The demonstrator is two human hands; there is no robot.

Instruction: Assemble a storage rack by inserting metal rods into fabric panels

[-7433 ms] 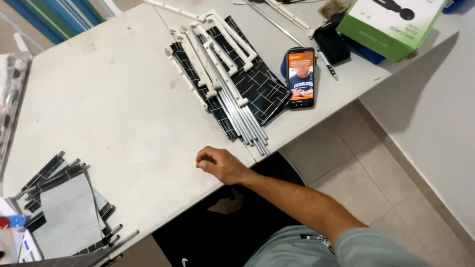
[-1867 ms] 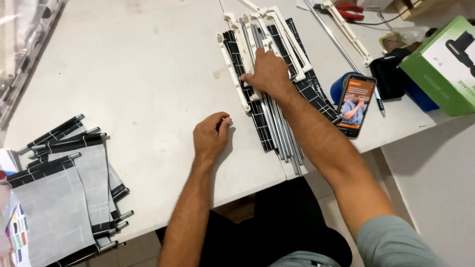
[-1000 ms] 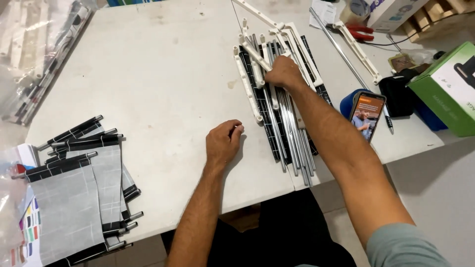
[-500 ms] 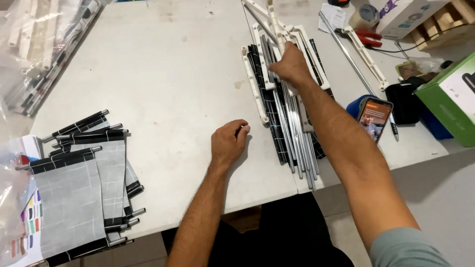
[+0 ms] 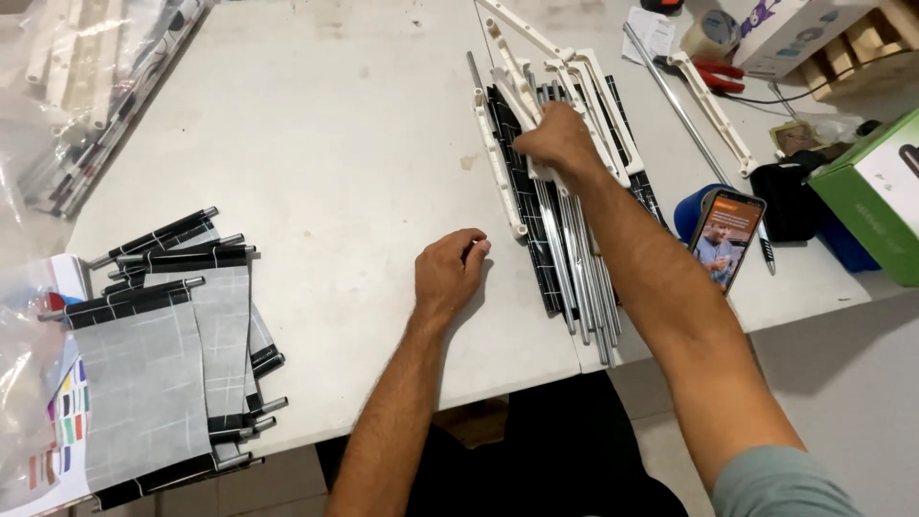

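My right hand [image 5: 560, 142] reaches forward onto a pile of white plastic brackets [image 5: 498, 158], thin metal rods [image 5: 584, 287] and black patterned panels [image 5: 536, 258], with its fingers closed around one white bracket. On the bare white table [image 5: 316, 144], a little left of the pile's near end, my left hand [image 5: 448, 273] rests with its fingers curled; whether it holds some small thing is not visible.
A stack of grey fabric panels on black-and-silver rods [image 5: 168, 354] lies at the near left. Clear plastic bags [image 5: 67, 105] sit at the far left. A lit phone [image 5: 728, 239], a green box [image 5: 876, 201], red pliers [image 5: 713, 77] and long white bars [image 5: 708, 110] crowd the right side.
My right hand has stayed on the white brackets while the view shifted; the left hand has kept its place on the table beside the pile.
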